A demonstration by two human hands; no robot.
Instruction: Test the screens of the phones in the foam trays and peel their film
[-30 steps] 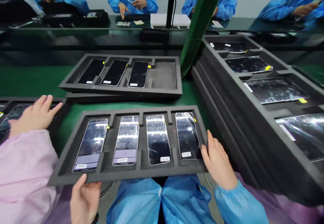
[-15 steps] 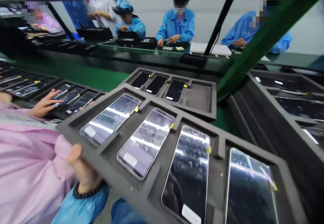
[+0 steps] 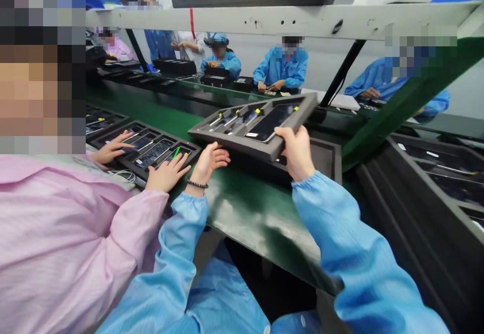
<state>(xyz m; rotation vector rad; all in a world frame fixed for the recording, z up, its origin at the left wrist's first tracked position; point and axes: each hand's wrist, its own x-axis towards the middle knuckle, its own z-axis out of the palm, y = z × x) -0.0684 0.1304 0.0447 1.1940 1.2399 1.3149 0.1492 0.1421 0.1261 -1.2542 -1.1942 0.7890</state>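
A dark grey foam tray [image 3: 242, 145] holding several phones is tilted above the green bench. Its near right corner is gripped by my right hand [image 3: 297, 151], thumb on the rim beside a black-screened phone [image 3: 269, 122]. My left hand [image 3: 212, 162], with a black bead bracelet [image 3: 197, 185] at the wrist, is just below the tray's near left edge, fingers apart and holding nothing. Beneath the raised tray lies a second grey tray [image 3: 337, 160], mostly covered by it. Yellow tabs stick up from the phones.
A person in a pink sleeve [image 3: 139, 218] sits close on the left, hands over another phone tray [image 3: 145, 173]. Stacked trays [image 3: 408, 198] stand at the right. A slanting green post [image 3: 401, 97] rises behind. People in blue work across the bench.
The phone tray has moved away from me and now hangs over the other tray. My left hand has let go of its edge. My right hand has come into view, holding the corner.
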